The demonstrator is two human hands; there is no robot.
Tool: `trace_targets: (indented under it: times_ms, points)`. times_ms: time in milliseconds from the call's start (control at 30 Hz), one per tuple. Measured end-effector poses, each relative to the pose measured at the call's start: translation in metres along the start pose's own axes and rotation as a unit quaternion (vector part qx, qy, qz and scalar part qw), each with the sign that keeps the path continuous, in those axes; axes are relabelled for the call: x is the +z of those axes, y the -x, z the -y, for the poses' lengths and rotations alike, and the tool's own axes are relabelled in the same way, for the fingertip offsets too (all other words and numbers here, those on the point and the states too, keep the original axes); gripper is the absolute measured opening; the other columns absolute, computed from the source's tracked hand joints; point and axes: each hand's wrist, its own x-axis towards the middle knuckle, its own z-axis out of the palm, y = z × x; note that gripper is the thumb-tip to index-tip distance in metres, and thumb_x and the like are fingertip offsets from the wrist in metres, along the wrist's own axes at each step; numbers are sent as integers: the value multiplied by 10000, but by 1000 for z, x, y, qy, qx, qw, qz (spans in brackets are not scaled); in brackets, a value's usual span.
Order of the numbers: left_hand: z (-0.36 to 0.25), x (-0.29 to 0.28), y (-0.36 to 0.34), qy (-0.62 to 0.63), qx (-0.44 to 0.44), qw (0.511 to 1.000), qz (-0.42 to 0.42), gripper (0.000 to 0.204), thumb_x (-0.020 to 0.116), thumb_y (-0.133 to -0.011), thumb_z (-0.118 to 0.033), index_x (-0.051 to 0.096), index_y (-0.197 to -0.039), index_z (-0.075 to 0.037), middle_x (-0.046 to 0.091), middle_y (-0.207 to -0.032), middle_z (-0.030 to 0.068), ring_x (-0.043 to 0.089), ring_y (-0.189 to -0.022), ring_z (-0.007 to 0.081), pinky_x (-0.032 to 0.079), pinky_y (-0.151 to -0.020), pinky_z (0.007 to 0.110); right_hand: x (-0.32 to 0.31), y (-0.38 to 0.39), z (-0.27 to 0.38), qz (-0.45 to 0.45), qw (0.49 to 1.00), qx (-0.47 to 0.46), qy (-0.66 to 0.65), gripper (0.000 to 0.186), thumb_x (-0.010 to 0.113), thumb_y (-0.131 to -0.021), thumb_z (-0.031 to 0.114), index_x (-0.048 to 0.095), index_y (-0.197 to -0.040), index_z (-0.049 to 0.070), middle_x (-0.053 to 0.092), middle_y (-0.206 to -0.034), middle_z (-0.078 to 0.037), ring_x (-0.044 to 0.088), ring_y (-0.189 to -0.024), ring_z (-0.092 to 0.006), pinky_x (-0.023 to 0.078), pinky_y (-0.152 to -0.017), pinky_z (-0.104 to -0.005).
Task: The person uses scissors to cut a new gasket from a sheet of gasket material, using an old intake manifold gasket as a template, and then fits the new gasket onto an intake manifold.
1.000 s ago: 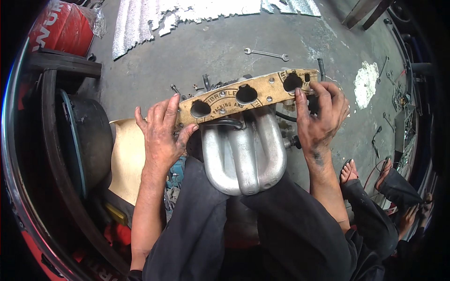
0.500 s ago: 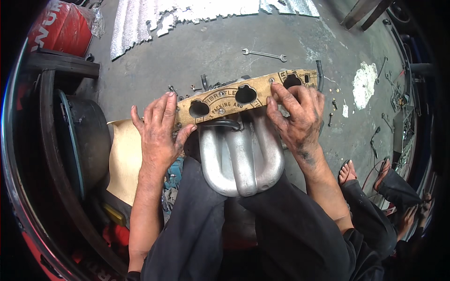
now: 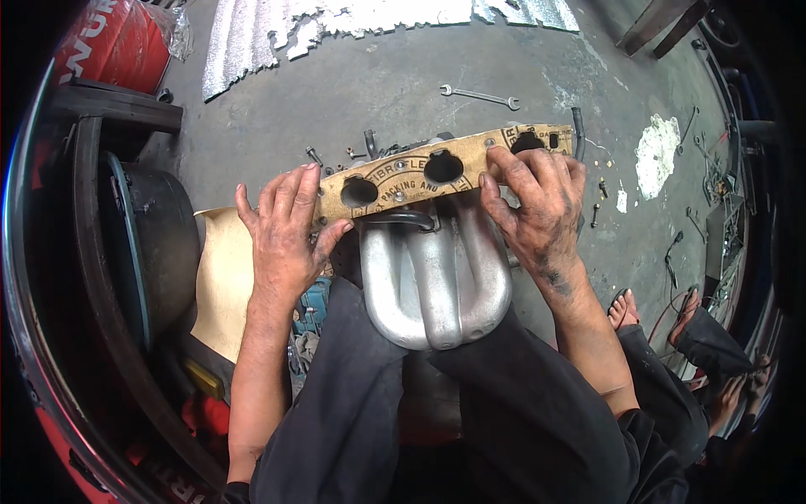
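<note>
A brown printed gasket strip (image 3: 424, 185) with large dark port holes and small bolt holes lies along the flange of a silver cast manifold with curved tubes (image 3: 441, 294), held above my legs. My left hand (image 3: 281, 231) grips the left end of the gasket, thumb at its lower edge and fingertips over the upper edge. My right hand (image 3: 541, 210) has curled fingers on the gasket right of the middle, a fingertip at a small bolt hole and the thumb at the lower edge, partly covering the right port.
An open-end wrench (image 3: 478, 96), bolts and foil sheeting (image 3: 243, 59) lie on the floor. A cream sheet (image 3: 222, 298), black drum (image 3: 159, 252), steel frame (image 3: 88, 185) and red bag (image 3: 113, 46) are at left. Another person's feet (image 3: 625, 311) are at right.
My right hand has moved left along the gasket from its right end toward the bolt hole right of the middle. My left hand stays at the left end.
</note>
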Motion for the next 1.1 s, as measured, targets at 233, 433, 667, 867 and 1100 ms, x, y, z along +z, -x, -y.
trace_targets:
  times_ms: [233, 433, 667, 867, 1100]
  points:
    - [0, -2, 1, 47, -9, 999, -19, 874, 787, -738, -476, 439, -1466, -140, 500, -1425, 56, 439, -1309, 272, 143, -1130, 653, -10, -10, 3, 30, 999, -16, 26, 313, 727, -821, 193, 687, -1123, 120, 606, -873, -34, 594, -867, -221, 402, -876, -428]
    - [11, -16, 33, 98, -57, 960, -254, 614, 830, -720, -174, 571, -1266, -66, 641, -1099, 88, 554, -1000, 303, 398, -922, 434, -5, -6, -1, 53, 998, -19, 12, 354, 753, -826, 176, 680, -1166, 111, 622, -908, -17, 597, -878, -180, 386, -908, -390]
    - [-19, 10, 39, 47, 33, 986, -156, 303, 760, -771, -95, 671, -1060, -108, 481, -706, 17, 516, -733, 209, 417, -735, 387, -3, -5, 1, 52, 998, 12, 11, 336, 745, -845, 231, 696, -1158, 116, 631, -903, -11, 602, -899, -184, 386, -941, -406]
    - [-11, 17, 33, 87, 20, 980, -180, 304, 770, -754, -93, 676, -1042, -112, 485, -717, 8, 512, -739, 199, 406, -728, 378, -4, -6, 0, 62, 998, 19, 5, 337, 737, -850, 224, 696, -1169, 124, 629, -903, -7, 599, -890, -182, 377, -948, -408]
    - [-10, -2, 35, 110, -25, 969, -220, 369, 781, -736, -11, 677, -1083, -79, 583, -806, 40, 536, -756, 241, 420, -715, 383, -7, -6, 3, 81, 996, 37, 6, 355, 732, -850, 199, 683, -1191, 115, 623, -901, -7, 594, -878, -175, 370, -935, -397]
